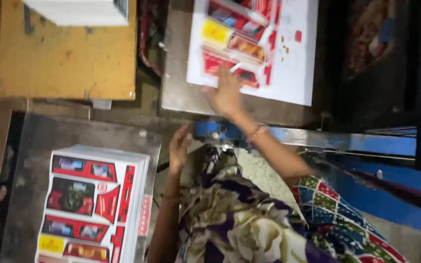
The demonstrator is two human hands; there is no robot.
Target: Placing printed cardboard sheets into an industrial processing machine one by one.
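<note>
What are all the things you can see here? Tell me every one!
printed sheet: one, white with red and yellow print, on the metal plate at top
metal plate: one, grey, under that sheet
stack of printed sheets: one pile, white with red print, lower left
dark tray: one, grey-black, under the stack
wooden board: one, yellow-brown, upper left
white stack: one, white, on the wooden board's top edge
blue machine frame: one, blue, across the right
bangles: a few, orange-gold, on the right wrist
right hand: one, flat on the top printed sheet
left hand: one, open, beside the blue machine frame, holding nothing
</note>
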